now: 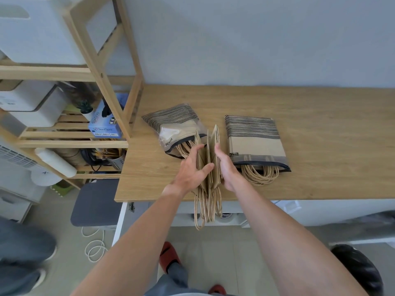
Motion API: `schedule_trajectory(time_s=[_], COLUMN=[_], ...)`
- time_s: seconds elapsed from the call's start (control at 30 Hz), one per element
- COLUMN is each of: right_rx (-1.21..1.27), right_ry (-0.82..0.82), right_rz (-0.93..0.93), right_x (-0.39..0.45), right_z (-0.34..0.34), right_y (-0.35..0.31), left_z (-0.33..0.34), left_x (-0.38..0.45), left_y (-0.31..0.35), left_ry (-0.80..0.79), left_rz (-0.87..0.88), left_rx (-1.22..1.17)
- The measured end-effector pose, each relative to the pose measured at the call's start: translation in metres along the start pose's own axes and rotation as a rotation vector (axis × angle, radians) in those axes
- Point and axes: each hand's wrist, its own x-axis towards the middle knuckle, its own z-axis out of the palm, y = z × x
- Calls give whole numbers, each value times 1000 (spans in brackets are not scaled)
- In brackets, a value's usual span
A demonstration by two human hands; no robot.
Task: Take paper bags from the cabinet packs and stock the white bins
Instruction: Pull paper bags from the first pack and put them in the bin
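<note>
Both arms are reaching forward, the left hand (190, 170) and right hand (226, 167) gripping a standing stack of bags (210, 161) from either side above the counter (310, 107) edge, while two packs, at 11 o'clock (177, 124) and 2 o'clock (254, 139), are holding more.

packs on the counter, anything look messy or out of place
Slightly. The left pack lies askew with its plastic wrap crumpled open, while the right pack lies straighter. Twine handles spill from both packs' open ends. Nothing looks torn or damaged.
</note>
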Motion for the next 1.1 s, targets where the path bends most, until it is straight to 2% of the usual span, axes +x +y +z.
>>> schedule_trajectory(time_s=[0.27,0.37,0.73,0.93,1.1], right_rx=[-8,-5,1,1,5], right_ry=[-39,-43,-37,-53,-12], right_rz=[10,13,24,19,39], right_x=[6,5,7,2,0], right_z=[-2,-3,-5,-8,-9], right_y=[3,2,5,0,1], left_z=[3,4,5,11,10], left_x=[1,3,1,6,7], left_y=[5,2,0,4,-1], left_ry=[-30,-40,-31,-32,-22], left_rz=[39,-16,23,31,39], left_rx=[17,48,-34,58,42])
